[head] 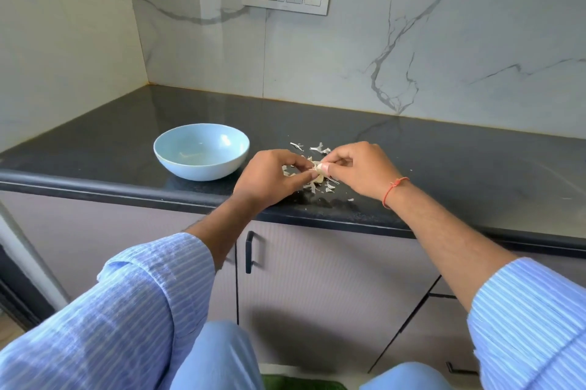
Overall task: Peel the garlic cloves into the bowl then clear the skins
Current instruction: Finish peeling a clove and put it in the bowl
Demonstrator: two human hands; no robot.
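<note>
Pinching one garlic clove (pixel 318 171) from both sides: left hand (pixel 271 178) and right hand (pixel 360 172) meet over the dark countertop (pixel 444 161), fingertips of each curled onto the clove, held just above the surface. Loose skins (pixel 320 148) lie scattered on the counter under and just beyond the hands, a few near the front edge. Pale blue bowl (pixel 201 151) stands to the left of the hands, near but apart; something pale lies in its bottom, too faint to identify. Red thread (pixel 391 191) circles the right wrist.
</note>
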